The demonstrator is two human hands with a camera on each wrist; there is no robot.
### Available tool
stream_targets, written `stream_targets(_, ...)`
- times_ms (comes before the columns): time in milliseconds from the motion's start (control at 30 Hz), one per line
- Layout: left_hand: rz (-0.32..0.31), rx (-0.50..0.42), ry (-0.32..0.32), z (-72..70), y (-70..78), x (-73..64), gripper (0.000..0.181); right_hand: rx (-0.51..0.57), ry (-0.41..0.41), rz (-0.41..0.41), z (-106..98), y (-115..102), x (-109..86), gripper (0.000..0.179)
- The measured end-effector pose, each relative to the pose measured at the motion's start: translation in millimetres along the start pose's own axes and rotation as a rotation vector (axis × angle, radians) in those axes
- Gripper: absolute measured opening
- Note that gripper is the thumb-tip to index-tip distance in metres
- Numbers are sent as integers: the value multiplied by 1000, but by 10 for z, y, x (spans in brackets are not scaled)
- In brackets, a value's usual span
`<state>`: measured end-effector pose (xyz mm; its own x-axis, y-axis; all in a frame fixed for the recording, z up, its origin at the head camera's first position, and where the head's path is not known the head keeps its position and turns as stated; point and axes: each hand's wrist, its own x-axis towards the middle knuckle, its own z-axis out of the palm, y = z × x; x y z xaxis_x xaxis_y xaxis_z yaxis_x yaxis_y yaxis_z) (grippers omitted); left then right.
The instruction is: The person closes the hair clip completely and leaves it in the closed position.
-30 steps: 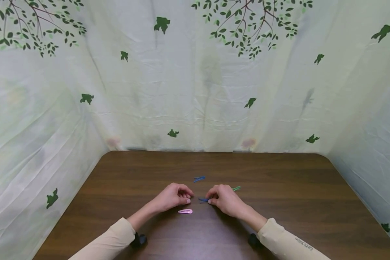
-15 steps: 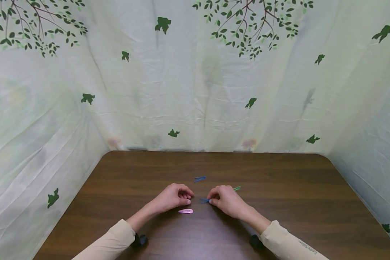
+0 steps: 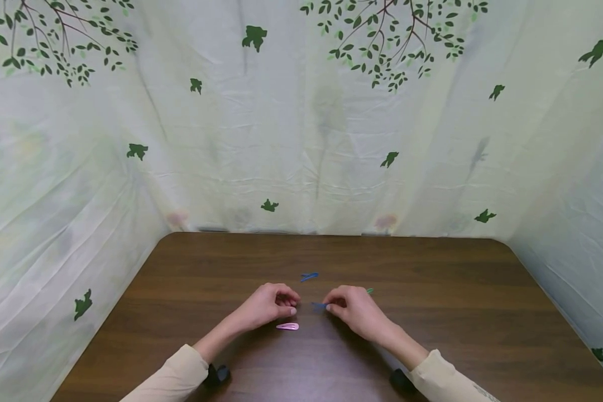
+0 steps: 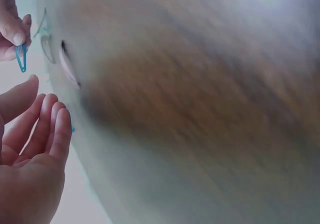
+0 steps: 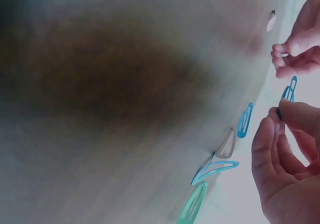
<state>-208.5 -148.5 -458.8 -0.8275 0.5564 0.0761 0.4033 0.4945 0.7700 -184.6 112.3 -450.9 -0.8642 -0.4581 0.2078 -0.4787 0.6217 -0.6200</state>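
Between the thumb and fingers of my right hand (image 3: 357, 312) a blue snap hair clip (image 3: 319, 305) is pinched, its narrow end pointing left. The right wrist view shows this held clip (image 5: 288, 91) at the right edge, its near end hidden by the thumb. My left hand (image 3: 270, 306) hovers to the left with fingers loosely bent and nothing in them; its palm (image 4: 35, 179) shows in the left wrist view. Just below the left hand lies a pink snap clip (image 3: 287, 326). A gap separates the two hands.
Another blue clip (image 3: 309, 276) lies farther back on the brown table (image 3: 432, 268). A green clip (image 3: 369, 290) is partly hidden behind the right hand. In the right wrist view, a greyish clip (image 5: 226, 144) and a bent-open light blue clip (image 5: 215, 170) lie near it. A leaf-printed curtain (image 3: 306, 139) hangs behind.
My right hand has shifted slightly right with the blue clip, now covering more of the green clip. The left hand stays almost where it was.
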Motion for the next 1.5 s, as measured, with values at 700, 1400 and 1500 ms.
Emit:
stream_targets(700,38,-69,136,-22,229,-87,23,112,195,-109,-88,-93,-143,13)
stream_targets(1400,111,-83,202,-7,637,-212,29,129,299,-289,-290,-302,-288,23)
stream_targets(1500,121,-82,211,2,687,-223,30,136,305,-311,-312,-332,-312,22)
